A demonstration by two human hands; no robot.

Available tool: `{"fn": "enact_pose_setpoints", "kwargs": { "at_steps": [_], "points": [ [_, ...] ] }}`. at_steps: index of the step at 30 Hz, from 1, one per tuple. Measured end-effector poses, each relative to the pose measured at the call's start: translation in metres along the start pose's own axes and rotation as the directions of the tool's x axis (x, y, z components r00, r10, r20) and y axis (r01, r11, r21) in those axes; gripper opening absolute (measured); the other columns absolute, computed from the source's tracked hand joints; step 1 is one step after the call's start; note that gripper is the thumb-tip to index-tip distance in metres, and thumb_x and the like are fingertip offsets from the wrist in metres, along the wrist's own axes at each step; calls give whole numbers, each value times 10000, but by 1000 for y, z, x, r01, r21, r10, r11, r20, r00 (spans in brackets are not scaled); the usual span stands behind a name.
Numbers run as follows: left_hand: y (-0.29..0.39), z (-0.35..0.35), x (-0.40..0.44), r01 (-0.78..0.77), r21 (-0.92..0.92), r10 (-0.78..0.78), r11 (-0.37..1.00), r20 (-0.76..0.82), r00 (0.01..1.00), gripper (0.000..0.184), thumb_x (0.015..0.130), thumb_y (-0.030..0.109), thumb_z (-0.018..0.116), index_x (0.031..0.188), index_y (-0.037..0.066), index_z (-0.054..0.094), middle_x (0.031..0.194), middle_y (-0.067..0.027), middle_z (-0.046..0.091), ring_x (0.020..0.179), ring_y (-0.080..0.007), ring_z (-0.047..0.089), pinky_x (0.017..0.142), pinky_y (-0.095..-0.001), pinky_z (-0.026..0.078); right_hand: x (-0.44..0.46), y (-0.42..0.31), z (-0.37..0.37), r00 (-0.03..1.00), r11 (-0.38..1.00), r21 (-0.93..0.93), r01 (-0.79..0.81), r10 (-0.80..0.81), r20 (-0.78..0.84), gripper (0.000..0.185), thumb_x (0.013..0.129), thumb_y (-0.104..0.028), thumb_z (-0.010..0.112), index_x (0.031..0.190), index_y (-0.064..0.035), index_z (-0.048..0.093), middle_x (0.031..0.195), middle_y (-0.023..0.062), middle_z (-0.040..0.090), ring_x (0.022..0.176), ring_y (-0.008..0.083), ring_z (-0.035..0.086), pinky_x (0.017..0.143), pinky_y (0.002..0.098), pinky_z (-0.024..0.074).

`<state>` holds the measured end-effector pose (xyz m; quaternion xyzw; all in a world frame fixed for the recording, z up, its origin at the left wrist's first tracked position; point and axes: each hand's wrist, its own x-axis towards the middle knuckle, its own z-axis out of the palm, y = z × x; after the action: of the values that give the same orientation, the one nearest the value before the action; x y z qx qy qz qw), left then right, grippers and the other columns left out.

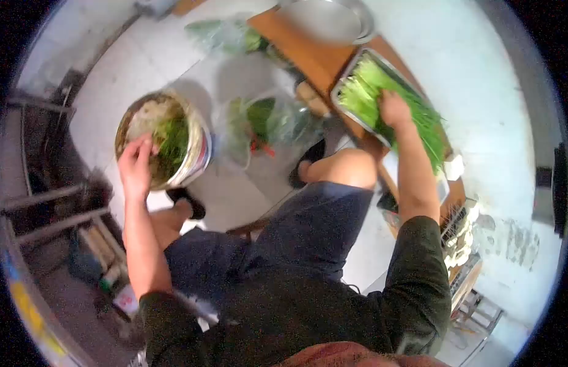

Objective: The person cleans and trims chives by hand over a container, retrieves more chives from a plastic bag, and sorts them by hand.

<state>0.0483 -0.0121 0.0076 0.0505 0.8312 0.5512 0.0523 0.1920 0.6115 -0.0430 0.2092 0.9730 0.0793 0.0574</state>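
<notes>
Our left hand hangs over the bucket, fingers bunched close together just above the scraps, though we cannot tell whether they pinch anything. Our right hand reaches down onto the greens in the tray, pale ends to its left and dark leaves to its right, and we cannot tell whether its fingers close on any. Ahead of that hand a basin sits on the tabletop, while between both hands a bag lies on the floor.
</notes>
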Motion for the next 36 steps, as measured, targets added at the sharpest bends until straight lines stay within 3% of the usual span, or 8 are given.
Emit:
{"fn": "enact_pose_setpoints", "kwargs": {
  "at_steps": [7, 12, 17, 21, 23, 30, 34, 36],
  "points": [
    [-6, -6, 4, 49, -53, -50, 997, -17, 999, 244, 954, 237, 578, 912, 13, 667, 796, 2, 621, 756, -75, 525, 722, -218, 427, 18, -57, -60, 862, 985, -89, 148, -173, -477, 275, 901, -269, 599, 1030, -31, 651, 1075, 199, 631, 968, 366, 605, 845, 436, 489],
    [15, -5, 1, -220, 147, 207, 964, 94, 974, 114, 880, 91, 637, 880, -23, 628, 879, -73, 645, 800, -138, 586, 740, -265, 463, 32, -205, -46, 861, 732, 502, 461, -505, -55, 259, 883, -176, 582, 1082, -16, 624, 1020, 212, 654, 983, 365, 625, 849, 404, 497],
    [24, -17, -3, -180, 201, 145, 963, 179, 973, 76, 840, 50, 643, 862, -19, 623, 857, -102, 623, 794, -213, 604, 724, -294, 474, 60, -329, 121, 606, 811, 393, 433, -585, 539, 322, 836, -190, 568, 1097, -14, 637, 987, 231, 662, 936, 371, 642, 831, 438, 498],
    [20, -23, -11, -184, 171, 152, 968, 185, 971, 128, 826, 69, 678, 896, -22, 621, 882, -123, 622, 795, -243, 613, 713, -320, 488, 16, -381, 250, 945, 782, 624, -6, -199, 259, 297, 808, -180, 612, 1038, 3, 655, 930, 197, 682, 810, 343, 662, 762, 450, 515],
    [24, -23, -10, -185, 153, 149, 971, 218, 964, 133, 820, 62, 682, 900, -24, 620, 894, -130, 623, 799, -249, 616, 716, -319, 491, 8, -411, 288, 801, 411, 730, -546, 1, 598, 304, 820, -172, 597, 1068, -3, 644, 973, 124, 682, 863, 280, 652, 755, 484, 505],
    [20, -13, -11, -232, 164, 183, 959, 271, 945, 157, 813, 64, 694, 921, -25, 622, 907, -136, 626, 798, -250, 621, 720, -312, 495, -11, -473, 173, 708, -591, 420, -689, -424, 565, 312, 837, -143, 577, 1131, -42, 607, 1017, 47, 637, 909, 203, 598, 708, 381, 468],
    [14, -12, -13, -218, 138, 174, 966, 274, 946, 172, 814, 63, 696, 933, -34, 620, 921, -141, 625, 802, -239, 621, 724, -310, 498, -33, -475, 198, 900, 503, 851, -149, -289, 328, 187, 805, -120, 543, 919, -37, 666, 893, 131, 660, 811, 313, 620, 734, 401, 497],
    [15, -13, -13, -189, 147, 143, 971, 276, 950, 180, 813, 63, 698, 937, -39, 619, 926, -143, 626, 806, -238, 621, 729, -311, 499, -45, -463, 190, 972, 683, 729, 46, -198, 124, 168, 780, -128, 564, 880, -41, 667, 894, 155, 650, 826, 347, 611, 745, 430, 499]
  ]
}}
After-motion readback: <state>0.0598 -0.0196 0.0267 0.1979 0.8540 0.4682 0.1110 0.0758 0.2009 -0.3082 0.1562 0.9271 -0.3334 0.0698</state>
